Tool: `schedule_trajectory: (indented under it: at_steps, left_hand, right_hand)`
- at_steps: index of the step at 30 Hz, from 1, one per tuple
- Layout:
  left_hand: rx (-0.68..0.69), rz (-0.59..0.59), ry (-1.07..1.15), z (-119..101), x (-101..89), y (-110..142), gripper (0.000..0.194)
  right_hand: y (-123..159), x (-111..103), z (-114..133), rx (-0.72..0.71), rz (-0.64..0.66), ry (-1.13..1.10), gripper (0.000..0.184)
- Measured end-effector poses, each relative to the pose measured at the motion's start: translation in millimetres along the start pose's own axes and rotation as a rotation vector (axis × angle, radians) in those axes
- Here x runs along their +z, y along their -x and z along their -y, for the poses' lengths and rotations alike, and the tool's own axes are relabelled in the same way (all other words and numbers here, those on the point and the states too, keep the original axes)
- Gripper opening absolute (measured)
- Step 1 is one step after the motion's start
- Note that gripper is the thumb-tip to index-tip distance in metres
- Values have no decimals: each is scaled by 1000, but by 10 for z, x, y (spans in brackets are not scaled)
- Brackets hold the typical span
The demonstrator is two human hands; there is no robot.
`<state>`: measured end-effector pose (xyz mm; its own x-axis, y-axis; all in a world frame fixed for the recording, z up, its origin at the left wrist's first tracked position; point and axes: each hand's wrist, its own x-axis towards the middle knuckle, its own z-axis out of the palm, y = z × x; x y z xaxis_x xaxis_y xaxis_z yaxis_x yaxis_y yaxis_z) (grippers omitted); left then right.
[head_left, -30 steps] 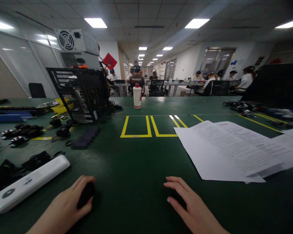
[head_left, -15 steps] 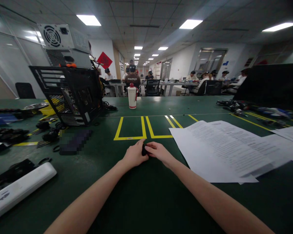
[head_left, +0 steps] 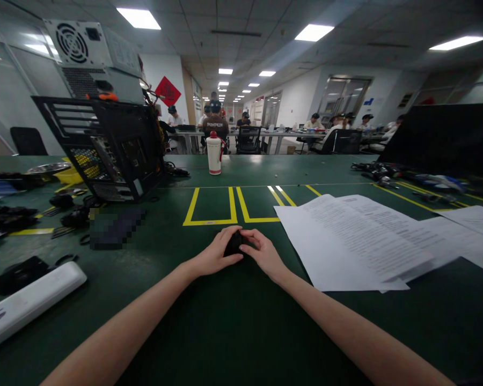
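A small black rounded object (head_left: 233, 243) sits between my two hands at the middle of the green table; its exact kind does not show. My left hand (head_left: 215, 254) curves round its left side, with the thumb below and the fingers over the top. From the right, my right hand (head_left: 263, 254) grips its edge between thumb and fingertips. Part of the object is hidden behind the fingers. Just beyond the hands, yellow tape outlines (head_left: 209, 222) mark the tabletop. Printed paper sheets (head_left: 358, 246) lie to the right of my right hand.
A tilted black computer case (head_left: 116, 150) with a power supply (head_left: 84, 48) on top stands at left. A white bottle with a red cap (head_left: 214, 154) is farther back. A white bar-shaped object (head_left: 36, 300) and black parts lie left; cables (head_left: 380, 174) lie right.
My hands have shifted slightly and spread around the black object, so more of it shows. The left fingers now arch over it. The whole view has moved a little.
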<state>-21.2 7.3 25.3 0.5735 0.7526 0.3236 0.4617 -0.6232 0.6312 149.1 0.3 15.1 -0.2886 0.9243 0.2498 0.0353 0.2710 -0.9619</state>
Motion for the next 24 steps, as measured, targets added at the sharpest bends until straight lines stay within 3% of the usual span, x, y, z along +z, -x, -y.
schedule_trajectory:
  at_steps: [12,17,24]
  left_hand:
    - [-7,-42,-69,78,92,49,67]
    - [-1,-40,-119,69,95,52,71]
    - [11,-34,-150,60,90,31,68]
  right_hand:
    - [5,33,0,63,-54,-51,26]
    - [15,6,65,136,6,-44,30]
    - [49,-7,12,23,37,-36,31]
